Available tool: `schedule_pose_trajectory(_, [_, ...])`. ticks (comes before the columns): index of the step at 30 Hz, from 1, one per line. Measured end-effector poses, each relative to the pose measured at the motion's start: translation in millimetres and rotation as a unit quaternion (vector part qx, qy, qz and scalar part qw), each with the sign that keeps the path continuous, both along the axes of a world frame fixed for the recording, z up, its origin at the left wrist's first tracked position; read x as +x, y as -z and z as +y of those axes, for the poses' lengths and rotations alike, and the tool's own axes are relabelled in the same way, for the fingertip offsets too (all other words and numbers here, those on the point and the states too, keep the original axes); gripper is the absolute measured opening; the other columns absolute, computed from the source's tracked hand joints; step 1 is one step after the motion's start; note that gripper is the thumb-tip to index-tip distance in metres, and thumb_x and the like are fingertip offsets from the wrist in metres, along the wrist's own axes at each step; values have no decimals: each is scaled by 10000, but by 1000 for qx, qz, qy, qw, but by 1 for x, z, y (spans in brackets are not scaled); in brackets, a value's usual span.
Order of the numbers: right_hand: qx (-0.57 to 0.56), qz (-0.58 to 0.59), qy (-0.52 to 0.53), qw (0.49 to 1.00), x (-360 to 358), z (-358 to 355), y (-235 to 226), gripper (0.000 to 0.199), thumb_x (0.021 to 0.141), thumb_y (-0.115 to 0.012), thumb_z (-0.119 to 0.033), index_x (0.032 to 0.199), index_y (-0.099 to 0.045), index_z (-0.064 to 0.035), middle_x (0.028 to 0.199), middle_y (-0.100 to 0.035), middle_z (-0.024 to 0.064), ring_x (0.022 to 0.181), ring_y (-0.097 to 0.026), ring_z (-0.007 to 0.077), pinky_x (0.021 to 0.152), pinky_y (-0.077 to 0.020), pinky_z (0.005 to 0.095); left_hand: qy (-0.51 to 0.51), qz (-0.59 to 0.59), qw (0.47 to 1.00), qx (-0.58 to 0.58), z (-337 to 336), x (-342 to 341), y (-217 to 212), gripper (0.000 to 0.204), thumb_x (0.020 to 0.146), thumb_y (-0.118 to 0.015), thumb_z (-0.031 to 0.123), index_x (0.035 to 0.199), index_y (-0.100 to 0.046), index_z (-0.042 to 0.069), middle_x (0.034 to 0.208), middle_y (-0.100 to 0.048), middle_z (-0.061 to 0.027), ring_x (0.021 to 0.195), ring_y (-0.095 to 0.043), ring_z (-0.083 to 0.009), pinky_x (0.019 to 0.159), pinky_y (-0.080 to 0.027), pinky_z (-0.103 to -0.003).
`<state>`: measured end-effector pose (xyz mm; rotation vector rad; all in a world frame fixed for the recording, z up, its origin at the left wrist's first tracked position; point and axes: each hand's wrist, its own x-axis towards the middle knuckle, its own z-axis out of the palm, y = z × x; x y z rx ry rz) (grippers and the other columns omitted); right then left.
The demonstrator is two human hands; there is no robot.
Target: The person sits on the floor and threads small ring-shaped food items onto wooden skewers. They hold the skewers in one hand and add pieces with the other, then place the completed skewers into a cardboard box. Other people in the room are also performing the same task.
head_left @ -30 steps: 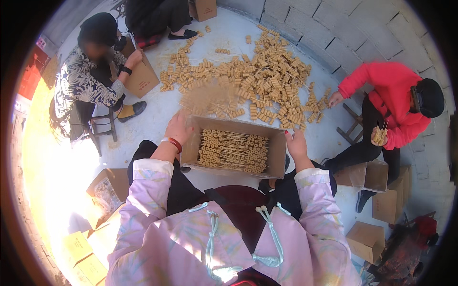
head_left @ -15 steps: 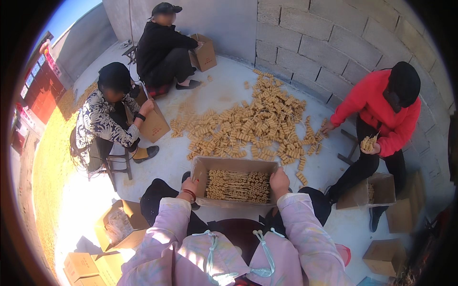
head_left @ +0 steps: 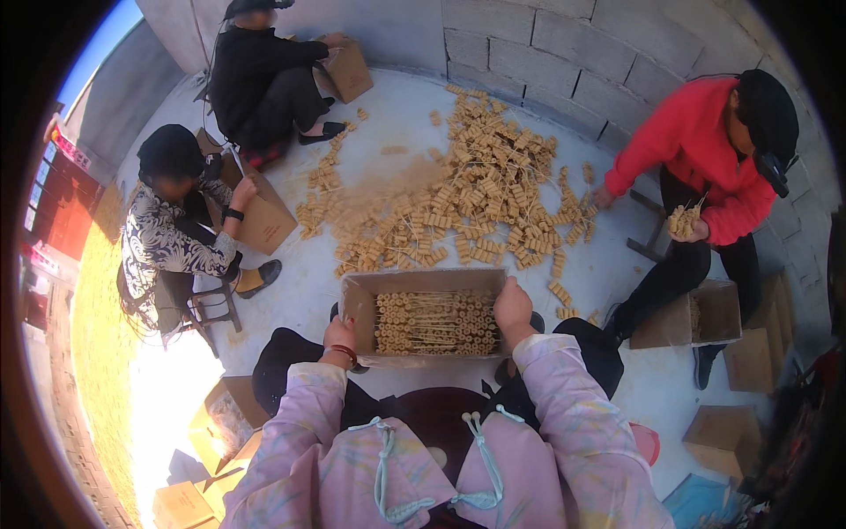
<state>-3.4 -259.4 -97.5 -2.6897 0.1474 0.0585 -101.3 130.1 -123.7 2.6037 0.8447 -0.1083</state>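
An open cardboard box [head_left: 414, 280] is held between my two hands, in front of my knees. My left hand [head_left: 339, 335] grips its left end; a red bracelet circles that wrist. The right end is in my right hand [head_left: 514, 307], fingers wrapped over the edge. Inside, tan skewers [head_left: 436, 322] lie packed in rows, with round, holed ends facing up on both sides and thin sticks across the middle. Just beyond the box spreads a heap of loose tan, ridged skewers [head_left: 493, 185] on the pale floor.
Three people sit around the heap: one in red [head_left: 674, 145] holding skewers, one in a patterned top [head_left: 172, 234] and one in black [head_left: 264, 88], both beside boxes. More cardboard boxes [head_left: 727, 441] stand at right and lower left. A block wall [head_left: 564, 53] closes the back.
My view has shifted, so the heap and the people appear in different places. The box sits slightly higher and further left in the picture, still gripped at both ends.
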Motion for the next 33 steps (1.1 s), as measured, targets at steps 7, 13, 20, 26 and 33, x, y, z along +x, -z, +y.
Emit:
schedule_pose_trajectory(7, [3,-4,-10,1000,-5,1,-6,176,784,-544,-57,946,-491,-17,846,-645,200,815,-635,381,715,-506,476,-5,50,999,11,-4,4,-2,353,895,-580,321,1063,-597,11,954,-661,-250,945,-624,-423,803,-494,-496])
schedule_pose_trajectory(13, [10,-28,-2,1000,-2,2,-6,179,841,-577,-145,942,-499,-19,837,-646,197,796,-638,375,704,-508,476,-4,34,999,-6,-6,5,-4,317,901,-586,296,1063,-607,25,978,-666,-231,952,-631,-405,812,-499,-483])
schedule_pose_trajectory(20, [-1,-28,8,1000,-3,1,-10,226,888,-583,-230,933,-507,-22,807,-647,188,779,-641,374,686,-509,474,-21,41,999,6,-15,5,-16,313,901,-588,287,1077,-605,29,977,-667,-226,949,-634,-399,818,-504,-476])
schedule_pose_trajectory(26, [-2,-10,-5,1000,-1,0,-14,279,853,-644,-228,961,-492,-20,843,-646,190,802,-643,365,698,-514,468,-18,37,999,15,-21,5,-27,329,895,-597,297,1062,-606,13,965,-666,-233,940,-633,-402,809,-503,-477])
schedule_pose_trajectory(33, [-12,3,-18,1000,1,-1,-14,327,809,-692,-203,979,-481,-20,857,-647,189,830,-648,364,724,-526,456,-23,39,998,33,-22,7,-28,342,900,-592,306,1083,-599,17,982,-665,-230,940,-633,-400,809,-503,-475])
